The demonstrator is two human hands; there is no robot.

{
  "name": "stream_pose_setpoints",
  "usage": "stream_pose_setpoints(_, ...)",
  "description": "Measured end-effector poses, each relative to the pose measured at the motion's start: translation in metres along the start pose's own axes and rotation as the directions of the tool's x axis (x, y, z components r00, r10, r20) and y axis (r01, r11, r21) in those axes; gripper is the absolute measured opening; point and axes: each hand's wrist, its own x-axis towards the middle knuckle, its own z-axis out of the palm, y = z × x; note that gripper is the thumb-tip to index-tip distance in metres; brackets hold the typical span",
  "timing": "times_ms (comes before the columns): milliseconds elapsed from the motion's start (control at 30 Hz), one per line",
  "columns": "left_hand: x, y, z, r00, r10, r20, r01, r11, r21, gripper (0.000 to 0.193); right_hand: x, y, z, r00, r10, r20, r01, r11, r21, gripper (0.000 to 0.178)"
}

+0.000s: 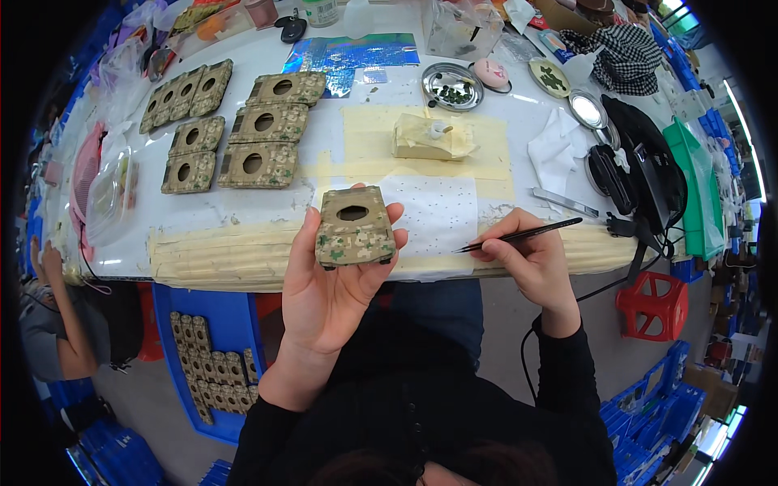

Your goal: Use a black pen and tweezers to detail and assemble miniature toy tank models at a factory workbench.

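My left hand [340, 296] is palm up and closed around the sides of a camouflage-painted model tank hull [355, 231]. The hull has a round hole in its top and is held above the table's near edge. In my right hand [531, 259], thumb and fingers pinch a slim black pointed tool [539, 230] that looks like tweezers. Its tip points left, over the lower edge of a white sheet [442, 206] dotted with tiny dark specks. Whether the tip grips anything is too small to tell.
More camouflage hulls [263, 123] stand in groups at the left. Beyond the sheet is a tape-covered block [433, 136]; a metal dish [452, 87] holds dark green bits. Metal tweezers [565, 202] and a black bag [648, 162] lie right. A blue tray [231, 304] of hulls sits below left.
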Motion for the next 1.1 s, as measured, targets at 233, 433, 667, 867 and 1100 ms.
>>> stream_pose_setpoints(233,0.0015,-0.0013,-0.0004,1.0,-0.003,-0.01,0.003,1.0,0.015,0.051,0.0007,0.001,-0.0003,1.0,0.012,-0.007,-0.012,1.0,-0.021,0.008)
stream_pose_setpoints(433,0.0004,-0.0009,-0.0019,1.0,-0.003,-0.009,0.004,1.0,0.023,0.051,0.0008,0.0017,0.0005,1.0,0.015,-0.013,-0.015,0.999,-0.032,0.008)
stream_pose_setpoints(667,-0.0008,-0.0013,-0.0024,1.0,-0.008,0.002,0.008,1.0,0.008,0.051,0.0008,0.0024,0.0001,1.0,0.002,-0.011,-0.002,0.999,-0.041,0.009)
stream_pose_setpoints(867,-0.0008,-0.0009,-0.004,1.0,-0.01,0.014,0.01,1.0,0.004,0.05,0.0004,0.0027,0.0002,1.0,-0.002,-0.01,0.002,1.0,-0.029,0.009)
stream_pose_setpoints(1100,-0.0013,-0.001,-0.004,1.0,-0.008,0.009,0.008,1.0,-0.005,0.051,0.0008,-0.0012,0.0,1.0,0.023,-0.011,-0.022,1.0,0.022,0.009)
